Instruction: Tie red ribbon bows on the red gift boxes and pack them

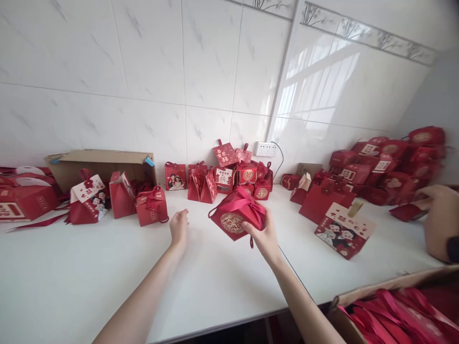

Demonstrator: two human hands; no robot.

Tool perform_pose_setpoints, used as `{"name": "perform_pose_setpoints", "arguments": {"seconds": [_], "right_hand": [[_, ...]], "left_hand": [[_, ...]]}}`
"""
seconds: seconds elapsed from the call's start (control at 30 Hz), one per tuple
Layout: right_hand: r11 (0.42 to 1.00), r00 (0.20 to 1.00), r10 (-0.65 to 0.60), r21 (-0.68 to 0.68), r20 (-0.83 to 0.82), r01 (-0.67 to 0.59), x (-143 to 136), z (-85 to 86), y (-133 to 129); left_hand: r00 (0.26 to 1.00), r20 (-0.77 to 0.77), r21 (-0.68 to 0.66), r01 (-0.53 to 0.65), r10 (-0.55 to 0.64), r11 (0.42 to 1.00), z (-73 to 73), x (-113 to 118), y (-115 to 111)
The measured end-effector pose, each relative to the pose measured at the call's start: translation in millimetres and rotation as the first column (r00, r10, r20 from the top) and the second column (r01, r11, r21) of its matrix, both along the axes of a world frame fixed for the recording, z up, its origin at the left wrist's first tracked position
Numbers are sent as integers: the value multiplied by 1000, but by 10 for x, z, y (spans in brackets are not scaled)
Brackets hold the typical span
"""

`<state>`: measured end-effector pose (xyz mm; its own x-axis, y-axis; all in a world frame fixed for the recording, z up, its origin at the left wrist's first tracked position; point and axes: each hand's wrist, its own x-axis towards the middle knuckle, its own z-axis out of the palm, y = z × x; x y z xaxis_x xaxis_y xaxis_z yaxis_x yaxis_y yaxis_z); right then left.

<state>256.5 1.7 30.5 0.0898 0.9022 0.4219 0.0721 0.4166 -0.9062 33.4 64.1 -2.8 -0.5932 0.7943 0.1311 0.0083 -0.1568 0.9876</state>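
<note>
My right hand [264, 235] grips a red gift box [233, 220] by its right side, thumb on the front. The box is tilted above the white table, with a gold round emblem on its face and a red ribbon over its top. A small cord loop hangs below it. To the left, my left hand [179, 227] is apart from the box, its fingers curled in and nothing visible in them. Nearest to that hand stands a red cube-shaped box [151, 210] with a ribbon bow.
Red gift boxes [174, 177] line the white-tiled wall, near a power strip [266, 149]. An open carton [103, 156] lies at the left. A large pile of boxes [394, 167] stands at right, beside another person's hand [439, 210]. A carton of ribboned pieces [390, 315] sits front right.
</note>
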Motion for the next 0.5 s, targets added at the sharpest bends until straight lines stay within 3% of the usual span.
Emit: {"name": "perform_pose_setpoints", "arguments": {"seconds": [0.1,0.2,0.3,0.5], "right_hand": [[926,912,82,-308,-403,-219,92,74,-443],[817,786,99,-401,-610,-414,217,114,-864],[819,755,94,-381,-649,-430,336,132,-1184],[853,789,62,-378,-612,-361,466,135,-1547]], "left_hand": [[999,-6,-27,37,-37,999,-40,4,47],[998,-29,-49,62,-64,997,-32,32,61],[996,-46,-77,73,-76,994,-10,49,72],[989,-84,-104,115,-124,988,28,47,34]]}}
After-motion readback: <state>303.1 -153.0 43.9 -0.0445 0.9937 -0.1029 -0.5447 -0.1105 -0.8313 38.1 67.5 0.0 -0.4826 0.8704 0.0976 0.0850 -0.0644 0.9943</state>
